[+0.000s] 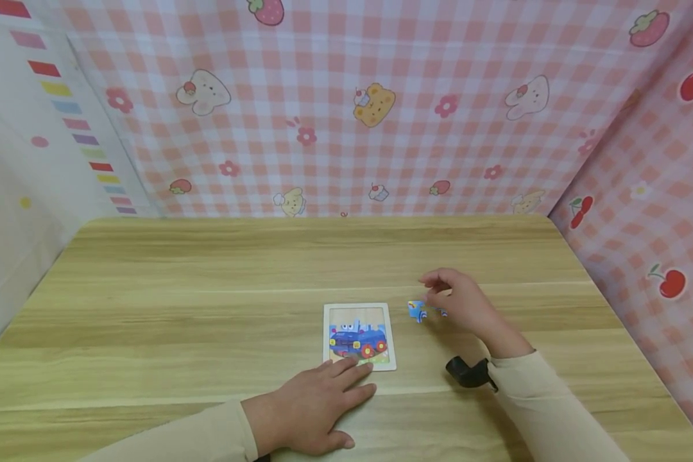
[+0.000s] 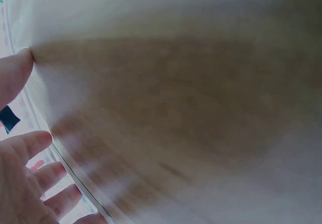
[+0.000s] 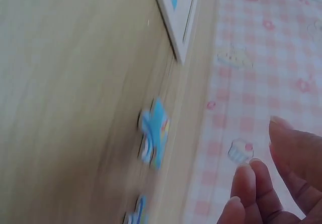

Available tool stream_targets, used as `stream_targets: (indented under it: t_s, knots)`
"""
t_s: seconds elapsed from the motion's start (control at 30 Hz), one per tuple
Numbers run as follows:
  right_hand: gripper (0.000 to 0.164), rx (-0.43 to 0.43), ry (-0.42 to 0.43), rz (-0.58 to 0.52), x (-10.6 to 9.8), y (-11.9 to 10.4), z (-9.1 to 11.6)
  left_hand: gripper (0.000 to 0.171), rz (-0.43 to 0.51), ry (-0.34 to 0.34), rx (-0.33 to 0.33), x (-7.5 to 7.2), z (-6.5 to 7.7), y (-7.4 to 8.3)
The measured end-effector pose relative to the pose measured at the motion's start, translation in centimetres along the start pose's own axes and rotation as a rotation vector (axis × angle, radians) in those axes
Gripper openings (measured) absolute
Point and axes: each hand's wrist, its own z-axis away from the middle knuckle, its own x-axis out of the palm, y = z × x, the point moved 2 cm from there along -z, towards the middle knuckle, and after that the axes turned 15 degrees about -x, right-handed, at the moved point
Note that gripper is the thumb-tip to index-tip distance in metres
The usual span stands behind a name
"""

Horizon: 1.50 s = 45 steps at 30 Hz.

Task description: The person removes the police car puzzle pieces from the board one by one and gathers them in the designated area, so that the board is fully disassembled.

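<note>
A white-framed jigsaw puzzle board (image 1: pixel 388 321) lies on the wooden table, showing a blue cartoon train in its lower part and bare wood above. My left hand (image 1: pixel 314 407) is spread flat, its fingertips at the board's near edge. To the right of the board my right hand (image 1: pixel 468 308) hovers with loosely bent fingers and nothing between them. Just under it lies a light-blue puzzle piece (image 1: pixel 415 310). A second puzzle piece (image 1: pixel 443 312) is partly hidden by that hand. In the right wrist view both pieces rest on the table, apart from the fingers.
Wood-grain table (image 1: pixel 179 308) stretches around the board on all sides. A pink checked curtain (image 1: pixel 335 64) hangs behind the far edge, with another at the right. A black wrist mount (image 1: pixel 468 372) sticks out from the right sleeve, low over the table.
</note>
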Motion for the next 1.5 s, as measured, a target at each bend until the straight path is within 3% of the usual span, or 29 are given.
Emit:
stream_targets:
  t_s: [0.8,1.27,1.5]
  knots:
    - [0.022,-0.042,-0.107,-0.03,4.9,-3.3,-1.5,0.068,-0.011,-0.002,-0.002,0.0,-0.1,0.0]
    - [0.019,-0.039,-0.24,-0.071,7.5,-4.4,-2.0,0.068,-0.027,0.012,0.015,0.1,-0.1,-0.1]
    - [0.019,-0.063,-0.305,-0.04,8.7,-4.9,-2.2,0.067,-0.039,0.034,0.021,0.1,0.0,-0.1]
